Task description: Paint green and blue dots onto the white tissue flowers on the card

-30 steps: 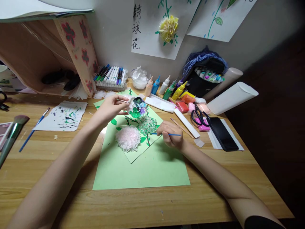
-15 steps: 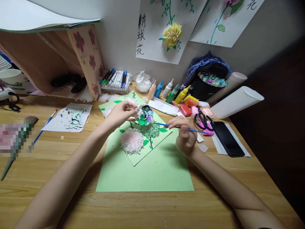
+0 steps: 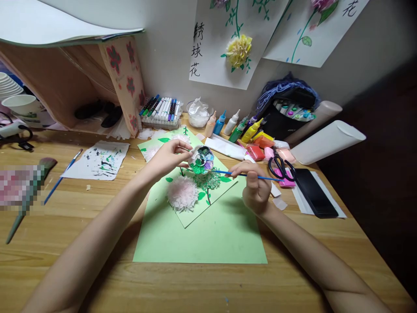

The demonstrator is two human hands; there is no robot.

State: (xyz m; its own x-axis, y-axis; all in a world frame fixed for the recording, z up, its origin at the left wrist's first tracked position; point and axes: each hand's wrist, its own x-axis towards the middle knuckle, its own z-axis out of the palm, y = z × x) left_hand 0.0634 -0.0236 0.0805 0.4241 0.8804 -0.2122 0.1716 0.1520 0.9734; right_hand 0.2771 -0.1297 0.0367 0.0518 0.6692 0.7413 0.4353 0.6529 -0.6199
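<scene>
My left hand (image 3: 174, 157) grips the edge of a small round paint palette (image 3: 202, 159) with green, dark and purple paint in its wells, holding it above the paper. In my right hand (image 3: 256, 184) is a thin blue paintbrush (image 3: 246, 174), its tip at the palette's lower right edge. Under them lies a light green card (image 3: 192, 219) turned at an angle, bearing a pale pink fluffy flower (image 3: 183, 193), a green speckled flower (image 3: 211, 179) and painted leaves. The card rests on a larger green sheet (image 3: 202, 248).
Behind stand paint bottles (image 3: 230, 123), a marker box (image 3: 161, 113) and a bowl of white tissue (image 3: 199, 114). To the right are black scissors (image 3: 280, 167) and a phone (image 3: 314, 193). A paint-stained paper (image 3: 106, 161) and another brush (image 3: 63, 176) lie left.
The whole view has shifted slightly, so things sit a little further right. The palette has tipped, showing more of its wells. Both hands keep their holds.
</scene>
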